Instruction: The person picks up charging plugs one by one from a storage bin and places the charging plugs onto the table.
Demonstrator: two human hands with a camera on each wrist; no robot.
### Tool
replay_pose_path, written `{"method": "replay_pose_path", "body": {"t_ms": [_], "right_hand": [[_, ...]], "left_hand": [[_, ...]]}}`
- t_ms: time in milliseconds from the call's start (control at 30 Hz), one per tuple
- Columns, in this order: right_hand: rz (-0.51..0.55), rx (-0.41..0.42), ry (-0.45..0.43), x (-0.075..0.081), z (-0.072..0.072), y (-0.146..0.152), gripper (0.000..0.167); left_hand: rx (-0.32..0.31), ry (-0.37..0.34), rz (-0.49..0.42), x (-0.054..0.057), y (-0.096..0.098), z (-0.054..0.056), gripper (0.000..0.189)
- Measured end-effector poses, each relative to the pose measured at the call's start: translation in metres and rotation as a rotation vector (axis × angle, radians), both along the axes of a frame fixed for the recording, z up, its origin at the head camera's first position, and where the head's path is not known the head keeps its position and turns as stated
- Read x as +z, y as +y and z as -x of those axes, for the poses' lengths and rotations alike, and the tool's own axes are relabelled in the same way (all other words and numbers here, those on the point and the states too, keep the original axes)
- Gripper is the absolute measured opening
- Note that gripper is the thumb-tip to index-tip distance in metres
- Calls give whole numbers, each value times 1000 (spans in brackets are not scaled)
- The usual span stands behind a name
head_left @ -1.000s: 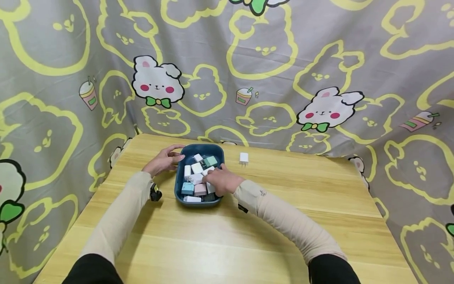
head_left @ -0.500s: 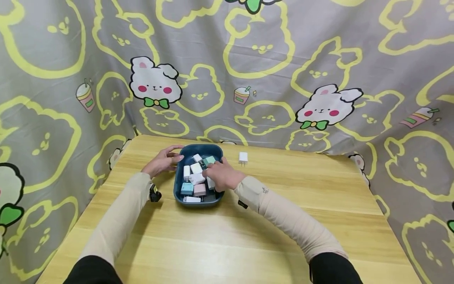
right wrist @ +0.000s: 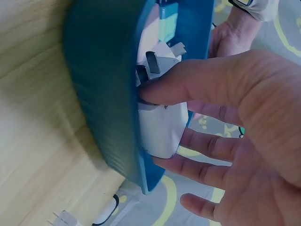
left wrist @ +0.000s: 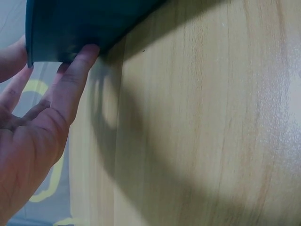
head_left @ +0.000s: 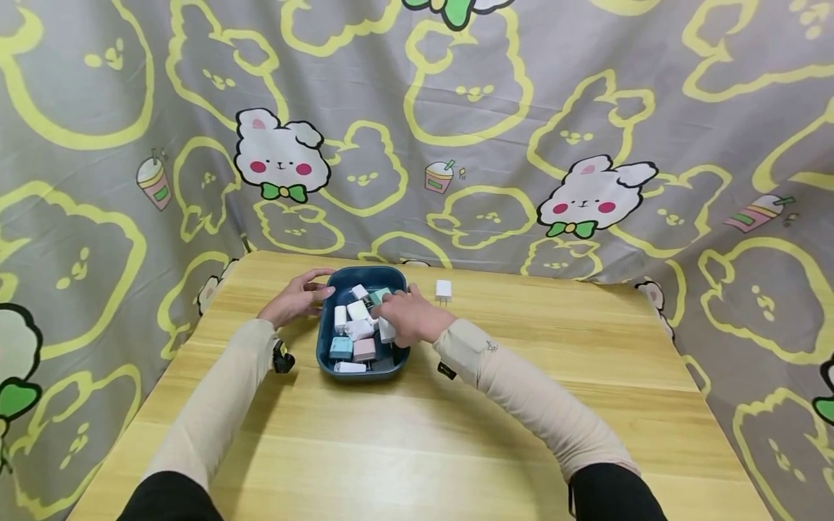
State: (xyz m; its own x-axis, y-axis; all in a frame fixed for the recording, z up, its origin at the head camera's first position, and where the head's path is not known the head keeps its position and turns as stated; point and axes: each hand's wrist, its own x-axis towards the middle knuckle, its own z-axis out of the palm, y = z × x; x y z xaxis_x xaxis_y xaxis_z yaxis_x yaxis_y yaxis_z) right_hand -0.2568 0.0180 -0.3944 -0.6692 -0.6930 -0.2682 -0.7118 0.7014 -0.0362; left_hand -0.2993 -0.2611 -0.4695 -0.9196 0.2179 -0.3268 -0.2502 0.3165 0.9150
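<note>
A dark blue plastic bin (head_left: 362, 377) on the table holds several wall chargers, among them a light blue one (head_left: 341, 348), a pink one (head_left: 364, 350) and a green one (head_left: 379, 295). My left hand (head_left: 295, 297) grips the bin's left side, thumb at the rim and fingers against the outer wall (left wrist: 70, 28). Over the right side of the bin, my right hand (head_left: 412, 317) holds a white charger (right wrist: 162, 129) between thumb and fingers. Its metal prongs (right wrist: 153, 62) show beside my thumb in the right wrist view.
One white charger (head_left: 443, 290) lies on the wooden table (head_left: 521, 347) to the right of the bin, prongs toward me. A patterned curtain (head_left: 365, 87) hangs behind the table and along its sides.
My right hand has moved slightly toward the far end of the bin, its fingers now near the green charger. My left hand keeps its place at the bin's side.
</note>
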Motion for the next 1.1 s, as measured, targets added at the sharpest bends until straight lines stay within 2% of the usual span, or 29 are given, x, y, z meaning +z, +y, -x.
{"method": "replay_pose_path", "body": {"t_ms": [533, 767, 933, 1100], "right_hand": [[99, -40, -26, 24, 14, 19, 60], [138, -72, 26, 32, 32, 43, 60], [156, -118, 45, 31, 47, 66, 59], [153, -163, 23, 28, 61, 88, 58]], "left_hand": [[13, -12, -17, -5, -5, -4, 58], [17, -18, -20, -3, -4, -2, 57], [9, -15, -20, -1, -4, -1, 57], [-2, -19, -14, -2, -3, 1, 58]]}}
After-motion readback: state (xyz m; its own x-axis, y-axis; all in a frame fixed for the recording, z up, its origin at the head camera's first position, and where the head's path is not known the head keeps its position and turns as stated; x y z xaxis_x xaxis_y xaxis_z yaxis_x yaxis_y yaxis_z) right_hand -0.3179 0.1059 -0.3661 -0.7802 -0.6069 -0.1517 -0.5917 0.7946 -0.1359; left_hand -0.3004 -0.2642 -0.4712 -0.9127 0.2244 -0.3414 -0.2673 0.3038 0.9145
